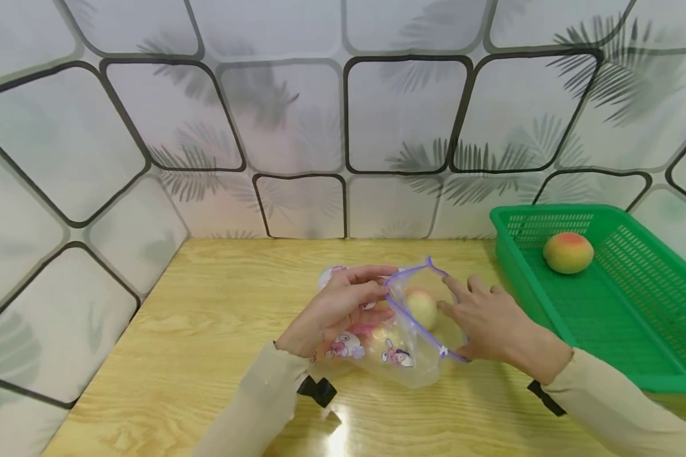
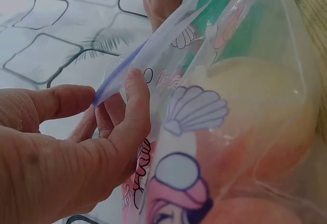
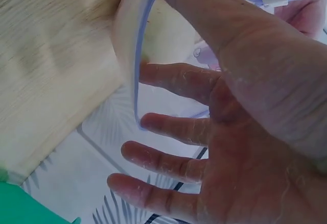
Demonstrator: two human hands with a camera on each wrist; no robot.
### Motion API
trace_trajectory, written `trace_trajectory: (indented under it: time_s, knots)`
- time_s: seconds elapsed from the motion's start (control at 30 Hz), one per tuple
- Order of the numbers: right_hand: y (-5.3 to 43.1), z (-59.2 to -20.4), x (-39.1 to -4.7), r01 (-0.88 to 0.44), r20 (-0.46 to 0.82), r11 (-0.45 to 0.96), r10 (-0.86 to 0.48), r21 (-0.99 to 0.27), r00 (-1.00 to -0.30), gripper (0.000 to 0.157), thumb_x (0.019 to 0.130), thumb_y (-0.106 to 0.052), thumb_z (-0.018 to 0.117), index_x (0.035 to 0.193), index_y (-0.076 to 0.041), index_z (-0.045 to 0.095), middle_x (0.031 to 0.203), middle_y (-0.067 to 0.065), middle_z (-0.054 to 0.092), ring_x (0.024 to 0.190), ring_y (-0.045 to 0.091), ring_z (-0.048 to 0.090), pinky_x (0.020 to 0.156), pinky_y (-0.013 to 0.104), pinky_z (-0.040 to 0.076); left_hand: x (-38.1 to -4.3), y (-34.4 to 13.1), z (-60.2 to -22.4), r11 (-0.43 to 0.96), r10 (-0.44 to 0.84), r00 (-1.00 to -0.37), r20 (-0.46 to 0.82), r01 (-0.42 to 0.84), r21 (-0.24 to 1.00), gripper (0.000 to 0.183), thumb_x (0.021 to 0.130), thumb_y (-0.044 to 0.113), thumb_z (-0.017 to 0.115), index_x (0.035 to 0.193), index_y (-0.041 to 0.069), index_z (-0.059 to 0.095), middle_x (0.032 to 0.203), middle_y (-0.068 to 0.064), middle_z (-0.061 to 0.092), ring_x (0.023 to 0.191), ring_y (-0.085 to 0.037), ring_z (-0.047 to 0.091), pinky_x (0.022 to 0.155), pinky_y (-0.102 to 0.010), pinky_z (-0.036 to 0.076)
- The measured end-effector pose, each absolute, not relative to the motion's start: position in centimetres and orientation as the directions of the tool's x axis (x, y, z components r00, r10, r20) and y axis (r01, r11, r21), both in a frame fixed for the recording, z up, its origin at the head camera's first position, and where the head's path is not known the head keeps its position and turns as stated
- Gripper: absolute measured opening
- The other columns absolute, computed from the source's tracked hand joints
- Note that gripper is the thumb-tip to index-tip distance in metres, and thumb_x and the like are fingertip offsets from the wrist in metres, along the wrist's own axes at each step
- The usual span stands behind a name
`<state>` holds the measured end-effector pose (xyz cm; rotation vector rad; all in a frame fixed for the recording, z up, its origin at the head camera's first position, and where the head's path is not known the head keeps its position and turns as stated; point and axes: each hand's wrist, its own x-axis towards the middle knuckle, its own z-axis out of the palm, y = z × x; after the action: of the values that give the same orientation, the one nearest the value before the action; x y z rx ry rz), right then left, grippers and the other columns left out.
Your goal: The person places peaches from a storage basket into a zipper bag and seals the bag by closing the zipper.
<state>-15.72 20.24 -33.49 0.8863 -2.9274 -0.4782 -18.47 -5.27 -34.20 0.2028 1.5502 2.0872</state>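
Observation:
A clear zip bag (image 1: 420, 371) with a purple rim and cartoon prints lies on the table, its mouth spread wide. Peaches, yellow with a red blush, show through its film, and one peach (image 1: 422, 309) sits just inside the mouth. On the left side of the rim, my left hand (image 1: 343, 304) pinches the edge between thumb and fingers, as the left wrist view shows. Opposite it, my right hand (image 1: 488, 320) has its fingers spread and fairly straight. Its thumb and some fingertips touch the rim from inside. In the right wrist view, a white slider sits on the zip.
At the right stands a green plastic basket (image 1: 600, 298) with one peach (image 1: 568, 252) in it. The wood-grain table (image 1: 217, 317) meets a patterned cloth wall (image 1: 297, 120) behind and at the left.

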Motion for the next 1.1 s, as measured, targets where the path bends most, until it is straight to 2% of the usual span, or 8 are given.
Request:
trace_trajectory:
  time_s: [0.2, 0.37, 0.63, 0.8, 0.93, 1.1]
  knots:
    - [19.4, -33.1, -16.0, -0.545, -0.026, 0.785, -0.564, 0.296, -0.826, 0.092, 0.062, -0.060, 0.092, 0.139, -0.019, 0.064, 0.153, 0.023, 0.046, 0.104, 0.036, 0.054, 0.066, 0.048, 0.057, -18.4, -6.1, -34.1, -0.203, 0.477, -0.860, -0.182, -0.310, 0.929, 0.042, 0.101, -0.001, 0.056, 0.142, 0.002, 0.057, 0.099, -0.003, 0.060, 0.085, -0.014, 0.066, 0.078, -0.025, 0.065]
    - [19.4, -32.3, -16.1, -0.561, -0.043, 0.789, -0.570, 0.250, -0.821, 0.089, 0.065, -0.062, 0.090, 0.140, -0.022, 0.062, 0.153, 0.022, 0.047, 0.104, 0.035, 0.054, 0.063, 0.046, 0.055, -18.2, -6.5, -33.9, -0.212, 0.480, -0.860, -0.177, -0.309, 0.927, 0.041, 0.102, 0.001, 0.055, 0.143, 0.002, 0.056, 0.098, -0.002, 0.061, 0.087, -0.015, 0.067, 0.078, -0.025, 0.065]
    - [20.1, -31.5, -15.8, -0.586, -0.020, 0.784, -0.595, 0.207, -0.803, 0.099, 0.059, -0.067, 0.090, 0.143, -0.024, 0.060, 0.155, 0.021, 0.046, 0.102, 0.033, 0.055, 0.061, 0.043, 0.054, -17.8, -6.1, -33.4, -0.198, 0.453, -0.874, -0.177, -0.292, 0.936, 0.039, 0.101, 0.003, 0.059, 0.140, 0.005, 0.060, 0.100, -0.002, 0.061, 0.087, -0.015, 0.066, 0.077, -0.026, 0.066]
    - [20.9, -31.1, -15.7, -0.613, 0.026, 0.779, -0.621, 0.135, -0.783, 0.090, 0.064, -0.060, 0.090, 0.140, -0.020, 0.063, 0.148, 0.020, 0.053, 0.105, 0.034, 0.057, 0.069, 0.048, 0.059, -17.7, -5.7, -33.2, -0.190, 0.447, -0.874, -0.190, -0.300, 0.935, 0.038, 0.100, 0.003, 0.060, 0.138, 0.005, 0.062, 0.101, -0.002, 0.060, 0.086, -0.017, 0.069, 0.075, -0.025, 0.065]
    - [21.6, -30.5, -15.9, -0.617, 0.052, 0.782, -0.622, 0.084, -0.781, 0.077, 0.074, -0.051, 0.088, 0.139, -0.019, 0.064, 0.146, 0.019, 0.055, 0.117, 0.040, 0.058, 0.079, 0.056, 0.060, -17.6, -5.9, -33.1, -0.190, 0.427, -0.884, -0.189, -0.292, 0.937, 0.038, 0.099, 0.003, 0.060, 0.137, 0.005, 0.063, 0.100, -0.002, 0.058, 0.086, -0.017, 0.064, 0.074, -0.025, 0.065]
    - [22.4, -29.7, -15.9, -0.622, 0.100, 0.778, -0.629, 0.087, -0.771, 0.068, 0.081, -0.042, 0.086, 0.141, -0.020, 0.062, 0.146, 0.018, 0.056, 0.121, 0.042, 0.057, 0.081, 0.059, 0.060, -17.6, -6.1, -33.3, -0.195, 0.426, -0.885, -0.188, -0.293, 0.936, 0.038, 0.100, 0.003, 0.059, 0.138, 0.005, 0.062, 0.101, -0.002, 0.057, 0.084, -0.015, 0.059, 0.074, -0.025, 0.065]
